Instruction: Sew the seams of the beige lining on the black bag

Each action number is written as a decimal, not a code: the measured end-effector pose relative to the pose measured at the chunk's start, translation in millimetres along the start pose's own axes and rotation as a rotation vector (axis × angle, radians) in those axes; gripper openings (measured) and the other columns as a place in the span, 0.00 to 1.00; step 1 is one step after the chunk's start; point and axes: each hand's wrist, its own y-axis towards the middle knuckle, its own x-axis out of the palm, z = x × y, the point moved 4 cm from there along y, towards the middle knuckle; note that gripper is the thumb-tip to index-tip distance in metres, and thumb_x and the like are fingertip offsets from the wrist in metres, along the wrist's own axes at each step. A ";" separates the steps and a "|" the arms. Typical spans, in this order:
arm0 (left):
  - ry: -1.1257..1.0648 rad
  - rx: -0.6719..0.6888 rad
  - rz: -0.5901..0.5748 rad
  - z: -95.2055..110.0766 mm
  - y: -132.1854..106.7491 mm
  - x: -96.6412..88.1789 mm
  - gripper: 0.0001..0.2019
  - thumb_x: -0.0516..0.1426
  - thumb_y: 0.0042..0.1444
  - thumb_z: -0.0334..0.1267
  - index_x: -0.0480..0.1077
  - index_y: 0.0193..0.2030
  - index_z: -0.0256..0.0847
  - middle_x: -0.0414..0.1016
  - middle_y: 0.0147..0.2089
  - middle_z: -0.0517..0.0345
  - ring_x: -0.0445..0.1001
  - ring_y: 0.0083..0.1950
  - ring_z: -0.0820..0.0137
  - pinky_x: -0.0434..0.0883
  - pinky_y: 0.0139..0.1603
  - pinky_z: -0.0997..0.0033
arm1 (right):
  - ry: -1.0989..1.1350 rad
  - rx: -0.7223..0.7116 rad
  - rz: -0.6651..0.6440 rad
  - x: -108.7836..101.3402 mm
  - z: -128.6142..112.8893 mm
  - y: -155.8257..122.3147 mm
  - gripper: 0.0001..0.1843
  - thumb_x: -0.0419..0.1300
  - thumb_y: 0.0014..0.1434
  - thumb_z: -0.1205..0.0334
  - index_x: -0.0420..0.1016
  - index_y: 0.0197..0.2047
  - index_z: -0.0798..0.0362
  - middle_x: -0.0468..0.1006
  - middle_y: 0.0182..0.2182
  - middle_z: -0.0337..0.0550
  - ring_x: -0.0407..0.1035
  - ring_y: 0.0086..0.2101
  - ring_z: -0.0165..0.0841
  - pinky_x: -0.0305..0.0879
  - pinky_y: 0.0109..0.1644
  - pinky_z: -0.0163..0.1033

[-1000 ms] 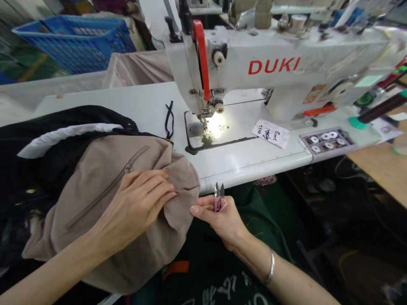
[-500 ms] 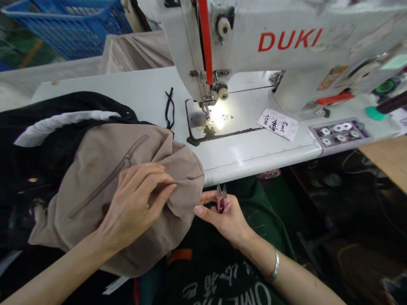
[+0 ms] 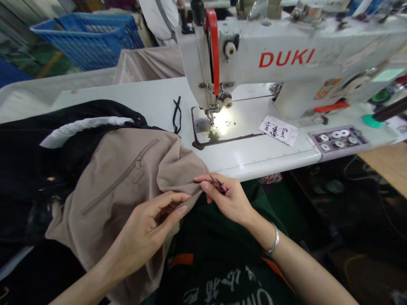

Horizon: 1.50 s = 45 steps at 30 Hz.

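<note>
A beige fabric bag [image 3: 124,186] with a zipped pocket on its face lies partly on the table's left side and partly over my lap. My left hand [image 3: 152,224] pinches its lower right edge between thumb and fingers. Close by, my right hand [image 3: 227,197] grips the same edge at the corner with thumb and forefinger. Small pink-handled thread snips [image 3: 219,185] sit in that right hand, blades pointing up and left. Behind the beige fabric lies black material [image 3: 108,111] with a white-wrapped handle [image 3: 79,129].
A DUKI sewing machine [image 3: 280,59] stands behind my hands, its lamp lit. On its white table [image 3: 241,163] are a black cord [image 3: 177,116], a handwritten paper slip [image 3: 278,130] and a bobbin tray [image 3: 338,142]. A blue basket [image 3: 89,40] stands at back left.
My left hand has moved down and right to the bag's edge. My right hand has come up to pinch the edge, and the snips have tilted left. The view has shifted slightly.
</note>
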 end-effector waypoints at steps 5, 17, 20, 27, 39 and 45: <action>-0.134 -0.104 -0.008 4.2 5.1 -5.0 0.19 0.60 0.60 0.55 0.78 0.51 0.47 0.81 0.54 0.61 0.80 0.54 0.68 0.77 0.53 0.82 | -0.102 -0.045 0.013 -6.2 -7.3 12.8 0.15 0.61 0.68 0.50 0.80 0.43 0.53 0.69 0.23 0.33 0.62 0.24 0.25 0.57 0.30 0.33; -0.085 -0.001 0.050 16.0 4.2 2.0 0.13 0.60 0.63 0.49 0.78 0.50 0.48 0.81 0.51 0.64 0.79 0.48 0.73 0.75 0.43 0.84 | -0.851 -0.321 -0.020 -19.8 -45.1 -19.8 0.21 0.56 0.72 0.53 0.72 0.65 0.43 0.70 0.38 0.42 0.65 0.38 0.34 0.62 0.43 0.42; -0.013 0.075 0.090 18.8 3.6 2.0 0.10 0.60 0.64 0.46 0.78 0.48 0.48 0.81 0.46 0.65 0.78 0.45 0.75 0.74 0.45 0.83 | -0.924 -0.375 -0.011 -17.7 -47.8 -20.4 0.19 0.57 0.72 0.54 0.74 0.63 0.43 0.71 0.37 0.41 0.65 0.38 0.34 0.60 0.42 0.42; 0.004 0.081 0.102 16.9 3.7 0.5 0.11 0.59 0.65 0.46 0.78 0.49 0.49 0.80 0.46 0.62 0.78 0.43 0.73 0.73 0.36 0.80 | -0.925 -0.398 0.009 -16.4 -49.7 -21.7 0.18 0.58 0.71 0.56 0.75 0.62 0.43 0.72 0.37 0.42 0.65 0.38 0.33 0.61 0.42 0.42; -0.009 0.089 0.113 18.4 5.4 -0.3 0.09 0.59 0.65 0.46 0.78 0.47 0.50 0.80 0.46 0.64 0.79 0.44 0.74 0.72 0.35 0.81 | -0.935 -0.407 0.019 -13.8 -50.8 -21.6 0.17 0.58 0.71 0.56 0.76 0.61 0.43 0.73 0.37 0.42 0.66 0.38 0.34 0.62 0.42 0.43; -0.025 0.077 0.112 17.6 4.2 -1.1 0.10 0.59 0.64 0.46 0.78 0.47 0.49 0.80 0.45 0.63 0.78 0.43 0.73 0.73 0.36 0.80 | -0.906 -0.418 0.041 -12.7 -49.0 -22.4 0.17 0.59 0.71 0.57 0.77 0.60 0.44 0.72 0.36 0.42 0.66 0.37 0.34 0.63 0.41 0.42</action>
